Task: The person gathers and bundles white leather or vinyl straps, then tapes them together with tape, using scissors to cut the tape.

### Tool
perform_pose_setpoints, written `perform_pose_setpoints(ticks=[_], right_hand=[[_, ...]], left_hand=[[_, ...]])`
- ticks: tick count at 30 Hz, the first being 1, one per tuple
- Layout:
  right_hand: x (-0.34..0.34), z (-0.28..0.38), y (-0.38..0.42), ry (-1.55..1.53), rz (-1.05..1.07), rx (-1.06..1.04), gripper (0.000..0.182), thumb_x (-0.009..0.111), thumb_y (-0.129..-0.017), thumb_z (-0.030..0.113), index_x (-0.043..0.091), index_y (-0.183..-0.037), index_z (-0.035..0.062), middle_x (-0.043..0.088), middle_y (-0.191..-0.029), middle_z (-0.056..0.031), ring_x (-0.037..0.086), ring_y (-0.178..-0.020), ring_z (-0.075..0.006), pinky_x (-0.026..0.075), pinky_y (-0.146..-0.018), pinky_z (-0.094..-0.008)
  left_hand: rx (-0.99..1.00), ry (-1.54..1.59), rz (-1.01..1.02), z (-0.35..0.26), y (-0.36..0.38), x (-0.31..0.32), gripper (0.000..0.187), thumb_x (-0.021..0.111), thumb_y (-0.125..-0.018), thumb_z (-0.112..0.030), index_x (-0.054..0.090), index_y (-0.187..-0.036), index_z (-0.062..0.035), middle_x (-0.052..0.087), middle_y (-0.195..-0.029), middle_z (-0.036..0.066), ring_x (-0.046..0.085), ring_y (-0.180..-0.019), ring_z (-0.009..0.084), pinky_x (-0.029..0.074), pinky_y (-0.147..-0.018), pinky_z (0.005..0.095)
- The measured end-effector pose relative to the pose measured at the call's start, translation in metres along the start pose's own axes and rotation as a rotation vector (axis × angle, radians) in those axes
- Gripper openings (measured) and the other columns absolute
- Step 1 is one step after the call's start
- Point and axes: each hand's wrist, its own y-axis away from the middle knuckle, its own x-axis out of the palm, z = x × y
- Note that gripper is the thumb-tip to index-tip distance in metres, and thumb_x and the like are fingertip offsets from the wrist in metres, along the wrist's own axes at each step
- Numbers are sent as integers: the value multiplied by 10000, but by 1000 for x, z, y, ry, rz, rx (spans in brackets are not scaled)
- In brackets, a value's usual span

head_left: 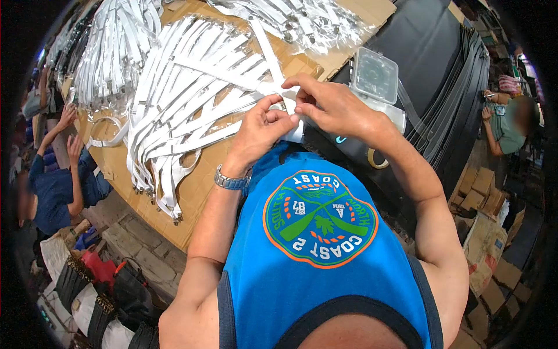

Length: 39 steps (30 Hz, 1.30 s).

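Observation:
In the head view my left hand [260, 131] is closed, thumb and forefinger pinching a white strap [289, 103] close to my chest. My right hand [332, 109] is closed on the same strap, its forefinger and thumb bent around the upper part. A small metal piece shows between the fingertips; its exact form is too small to tell. Beyond my hands and to the left, many white straps with metal ends [192, 70] lie fanned out, some in clear plastic sleeves. One strap forms a loop [106, 132] at the left.
Brown cardboard [224, 168] covers the table under the straps. To the right sit a clear plastic box [375, 72], a tape roll [378, 158] and black strips [450, 99]. Bagged white straps [116, 52] lie at the back. One person [58, 183] is at left, another [507, 125] at right.

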Motion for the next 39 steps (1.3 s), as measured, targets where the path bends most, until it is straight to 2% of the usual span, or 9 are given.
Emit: perform_pose_setpoints(ticks=[2, 5, 11, 16, 19, 28, 34, 37, 39], right_hand=[[0, 1, 2, -23, -4, 6, 436, 617, -841, 82, 487, -1256, 102, 640, -824, -99, 645, -769, -304, 498, -689, -395], [4, 4, 5, -60, -18, -11, 408, 629, -837, 98, 500, -1224, 102, 651, -831, -121, 652, -789, -339, 497, -673, -433], [8, 9, 10, -15, -96, -66, 402, 632, -831, 84, 514, -1215, 99, 646, -832, -113, 645, -770, -330, 493, -664, -423], [10, 3, 2, -28, -197, -55, 394, 633, -831, 94, 526, -1211, 99, 635, -810, -107, 640, -771, -321, 493, -675, -414], [10, 8, 2, -44, -157, -9, 400, 620, -854, 47, 519, -1241, 59, 629, -850, -92, 647, -792, -218, 511, -731, -329], [9, 6, 7, -188, -152, 76, 401, 616, -853, 47, 518, -1242, 59, 622, -832, -47, 599, -734, -152, 482, -677, -290], [3, 19, 14, -223, -149, 66, 386, 617, -850, 53, 534, -1227, 52, 623, -814, -56, 581, -721, -144, 472, -677, -293], [6, 6, 9, -201, -233, 56, 361, 628, -838, 103, 538, -1186, 75, 649, -791, -87, 650, -733, -249, 504, -676, -352], [8, 3, 7, -238, -236, 90, 363, 641, -844, 132, 536, -1187, 70, 645, -785, -82, 643, -729, -235, 502, -676, -346]], left_hand=[[-53, 183, -26, -2, 1, 2, 343, 636, -935, -213, 522, -1179, -1, 591, -783, 1, 534, -663, 62, 417, -579, 201], [-84, 280, -97, -1, -1, 3, 208, 585, -965, -251, 578, -1017, -49, 536, -733, -27, 495, -615, 58, 391, -556, 205], [-88, 278, -165, 5, -7, 3, 166, 576, -959, -198, 560, -847, -76, 513, -718, -32, 470, -591, 54, 376, -526, 211], [-120, 269, -158, -3, -1, 5, 159, 579, -948, -181, 547, -820, -92, 500, -704, -36, 470, -584, 55, 384, -525, 210], [-125, 259, -165, -4, 1, 5, 157, 584, -943, -183, 544, -818, -96, 508, -712, -36, 476, -587, 54, 391, -529, 205], [-84, 273, -151, -3, 2, 5, 149, 586, -941, -180, 557, -822, -95, 553, -754, -26, 507, -606, 46, 441, -550, 197], [-77, 232, -250, -7, 3, 9, 161, 592, -936, -180, 566, -806, -87, 576, -747, -15, 519, -590, 50, 446, -539, 199], [-87, 218, -188, -1, 1, 5, 167, 593, -934, -186, 563, -799, -93, 574, -737, -18, 529, -592, 52, 453, -541, 202], [-92, 212, -161, 1, 0, 3, 167, 589, -936, -188, 560, -798, -97, 572, -732, -19, 530, -593, 52, 454, -539, 204]])
